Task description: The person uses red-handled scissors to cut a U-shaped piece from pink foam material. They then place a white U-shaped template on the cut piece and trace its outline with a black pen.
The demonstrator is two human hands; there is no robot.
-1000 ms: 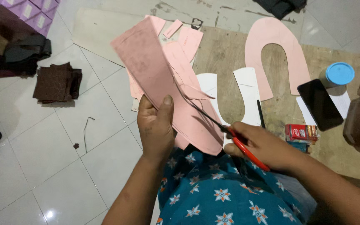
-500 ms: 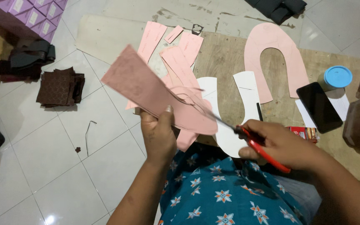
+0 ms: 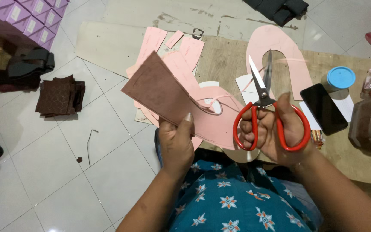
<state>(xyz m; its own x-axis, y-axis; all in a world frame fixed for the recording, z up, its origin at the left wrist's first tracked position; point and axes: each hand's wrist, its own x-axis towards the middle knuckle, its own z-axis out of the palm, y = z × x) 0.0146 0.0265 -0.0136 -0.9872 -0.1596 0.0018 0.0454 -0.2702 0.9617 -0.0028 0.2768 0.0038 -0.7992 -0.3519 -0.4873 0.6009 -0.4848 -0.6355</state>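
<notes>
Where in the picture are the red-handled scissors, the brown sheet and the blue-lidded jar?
red-handled scissors [image 3: 261, 92]: head view, at the pivot of the blades.
brown sheet [image 3: 157, 94]: head view, middle of its face.
blue-lidded jar [image 3: 340, 77]: head view, on the lid.

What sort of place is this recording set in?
Probably a small home workshop for cutting footwear or craft parts, worked on a tiled floor: red scissors in the right hand, pink patterns, stacked brown pieces.

black phone [image 3: 323, 108] beside blue-lidded jar [image 3: 338, 79] | brown fabric stack [image 3: 60, 95] on floor tiles | purple boxes [image 3: 26, 19] top-left
</notes>
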